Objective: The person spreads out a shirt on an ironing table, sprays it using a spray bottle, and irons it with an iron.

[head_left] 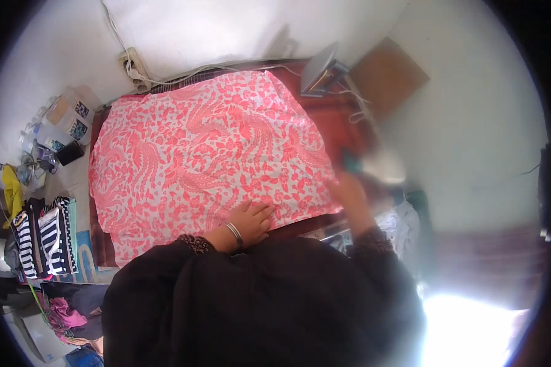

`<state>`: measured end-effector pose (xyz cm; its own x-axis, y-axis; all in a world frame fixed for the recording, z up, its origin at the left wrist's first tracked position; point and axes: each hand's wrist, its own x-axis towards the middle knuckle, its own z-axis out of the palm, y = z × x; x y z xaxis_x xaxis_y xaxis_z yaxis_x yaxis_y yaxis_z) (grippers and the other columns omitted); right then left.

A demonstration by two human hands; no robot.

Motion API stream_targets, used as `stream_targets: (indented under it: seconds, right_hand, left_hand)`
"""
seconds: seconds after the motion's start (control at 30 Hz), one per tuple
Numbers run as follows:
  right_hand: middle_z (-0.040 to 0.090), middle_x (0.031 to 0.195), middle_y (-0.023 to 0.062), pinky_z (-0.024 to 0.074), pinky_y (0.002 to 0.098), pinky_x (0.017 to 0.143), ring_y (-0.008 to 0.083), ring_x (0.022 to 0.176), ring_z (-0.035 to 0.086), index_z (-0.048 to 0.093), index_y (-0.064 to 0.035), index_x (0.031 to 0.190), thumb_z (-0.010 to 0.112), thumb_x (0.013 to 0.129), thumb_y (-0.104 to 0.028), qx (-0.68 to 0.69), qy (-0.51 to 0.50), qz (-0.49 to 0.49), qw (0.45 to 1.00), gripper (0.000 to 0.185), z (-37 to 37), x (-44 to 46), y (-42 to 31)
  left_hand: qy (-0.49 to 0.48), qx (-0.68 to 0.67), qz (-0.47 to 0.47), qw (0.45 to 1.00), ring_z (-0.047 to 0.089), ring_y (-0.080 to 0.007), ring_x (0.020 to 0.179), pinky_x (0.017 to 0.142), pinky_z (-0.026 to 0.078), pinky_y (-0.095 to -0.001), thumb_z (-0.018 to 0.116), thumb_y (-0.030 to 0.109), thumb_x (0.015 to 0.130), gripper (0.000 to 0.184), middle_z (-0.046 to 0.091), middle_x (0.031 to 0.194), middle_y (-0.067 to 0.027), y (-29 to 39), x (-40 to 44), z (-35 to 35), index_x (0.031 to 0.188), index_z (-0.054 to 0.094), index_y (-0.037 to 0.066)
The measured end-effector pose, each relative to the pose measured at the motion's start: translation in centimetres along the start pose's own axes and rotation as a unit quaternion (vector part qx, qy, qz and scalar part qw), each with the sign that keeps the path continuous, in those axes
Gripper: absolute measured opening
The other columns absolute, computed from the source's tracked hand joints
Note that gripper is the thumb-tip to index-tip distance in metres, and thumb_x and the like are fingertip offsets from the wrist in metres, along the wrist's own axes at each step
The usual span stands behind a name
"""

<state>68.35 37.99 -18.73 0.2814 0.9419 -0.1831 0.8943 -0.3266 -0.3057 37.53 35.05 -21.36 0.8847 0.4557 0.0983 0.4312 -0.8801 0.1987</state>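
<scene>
A pink and white patterned cloth (208, 153) is spread over a red plaid cover (333, 125). My left hand (251, 221) lies flat on the cloth's near edge, fingers spread, with bangles at the wrist. At the cloth's right edge is my right hand (350, 194), smeared by motion, its fingers not clear. Just beyond it a blurred white and green object (382, 167) sits on the right; whether my hand touches it I cannot tell. An iron (319, 70) stands upright at the back right of the cover.
A power socket (133, 64) with white cords is at the back wall. Plastic containers (73, 119) and a black box (70, 153) stand on the left, with folded striped cloths (49, 238) nearer. A brown board (390, 76) leans at the back right.
</scene>
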Motion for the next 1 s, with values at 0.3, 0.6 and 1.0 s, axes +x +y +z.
stream_targets:
  seconds: [0.3,0.6,1.0]
  right_hand:
    - [0.068,0.094,0.0165,0.0504,0.0384,0.082,0.0286,0.094,0.065,0.066,-0.0049,0.103,0.061,0.081,-0.028,0.192,-0.013,-0.050,0.980,0.032,0.5,3.6,2.2]
    - [0.069,0.094,0.0155,0.0535,0.0353,0.068,0.0213,0.079,0.067,0.068,-0.0057,0.105,0.067,0.075,-0.021,0.278,0.013,-0.008,0.961,0.034,2.3,16.7,-2.2]
    - [0.067,0.098,0.0119,0.0490,0.0402,0.083,0.0331,0.095,0.062,0.069,-0.0122,0.100,0.061,0.079,-0.019,-0.014,0.106,-0.227,0.968,0.023,1.4,11.9,-8.7]
  left_hand:
    - [0.043,-0.116,0.010,0.992,0.053,-0.0307,0.116,0.098,0.042,-0.0431,0.053,0.016,0.084,0.028,0.053,0.129,-0.0163,-1.0,-0.2,2.6,0.106,0.057,0.000]
    - [0.054,-0.159,0.016,0.986,0.049,-0.0316,0.122,0.100,0.040,-0.0448,0.055,0.014,0.084,0.035,0.048,0.134,-0.0162,-1.4,-0.4,3.0,0.115,0.056,-0.003]
    - [-0.016,-0.211,0.017,0.977,0.037,-0.0301,0.133,0.110,0.030,-0.0443,0.043,0.019,0.093,0.041,0.042,0.141,-0.0135,-2.6,-0.6,5.0,0.129,0.047,0.001]
